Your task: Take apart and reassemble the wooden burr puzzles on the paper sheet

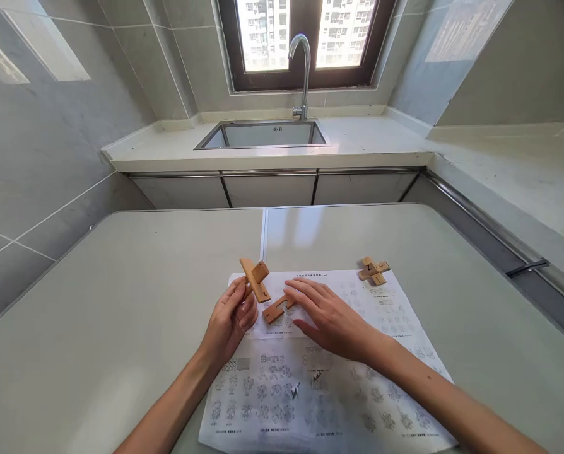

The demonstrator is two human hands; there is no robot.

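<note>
My left hand (235, 318) pinches a small joined set of wooden pieces (256, 280), crossed over each other and raised over the top left corner of a printed sheet (282, 378). A notched wooden piece (273, 312) lies on the paper between my hands. My right hand (322, 312) is palm down with its fingers spread, its fingertips beside or over the right end of that notched piece; whether they touch it I cannot tell. At the sheet's top right corner rests another crossed wooden assembly (373, 271) with numbers on it.
The sheet lies on a pale table (135, 302) with a seam down its far half. Beyond it stand a white counter (367, 135), a sink (267, 134) and a curved faucet (305, 75) below a window. A metal rail (490, 230) runs along the right side.
</note>
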